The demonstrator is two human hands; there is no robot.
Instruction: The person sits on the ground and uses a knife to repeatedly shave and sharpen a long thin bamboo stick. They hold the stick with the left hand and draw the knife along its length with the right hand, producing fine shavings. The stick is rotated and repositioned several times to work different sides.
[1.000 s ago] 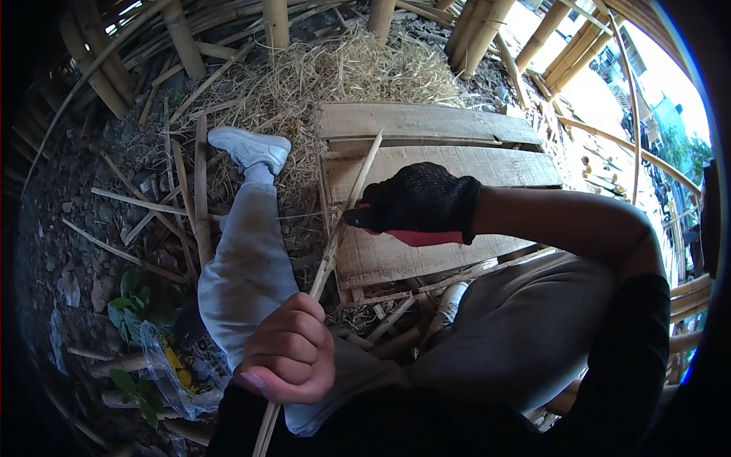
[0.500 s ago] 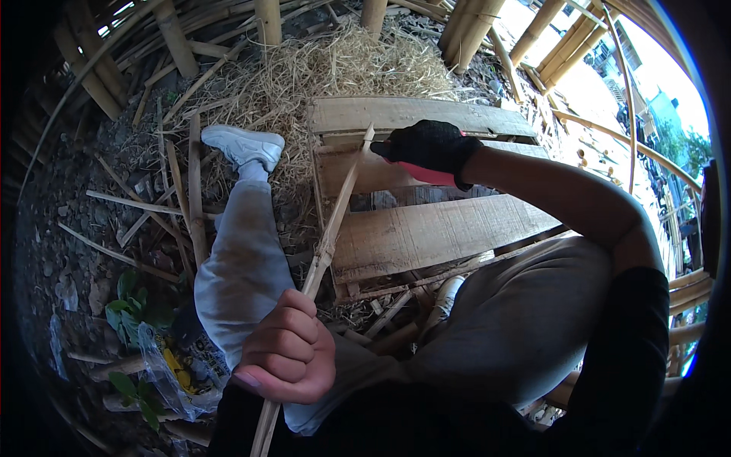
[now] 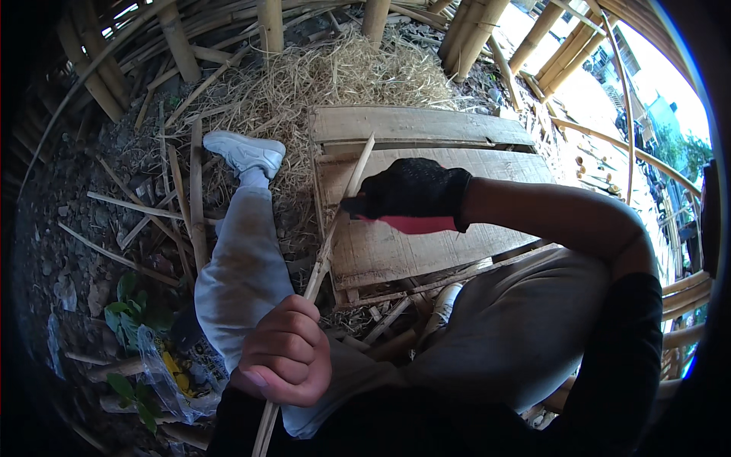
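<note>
My bare left hand [image 3: 285,352] is closed in a fist around the lower part of a split bamboo strip [image 3: 317,280]. The strip slants up and away from me, its pale end tapering to a point above the wooden slats. My right hand [image 3: 411,194], in a black glove with a pink-red palm side, is closed beside the upper half of the strip, its thumb side against it. Whatever the gloved fingers hold is hidden from this view. Beneath the strip and the right hand lies a low platform of wooden boards [image 3: 419,244].
Straw-like shavings [image 3: 343,72] are heaped behind the platform. Bamboo posts [image 3: 270,27] stand along the back. Loose bamboo pieces [image 3: 196,190] lie left of my outstretched leg [image 3: 244,259]. A clear plastic bag [image 3: 164,373] and green leaves [image 3: 126,312] are at the lower left.
My right hand has moved down along the strip, from near its tip toward my left hand. The left hand keeps its grip and has barely shifted.
</note>
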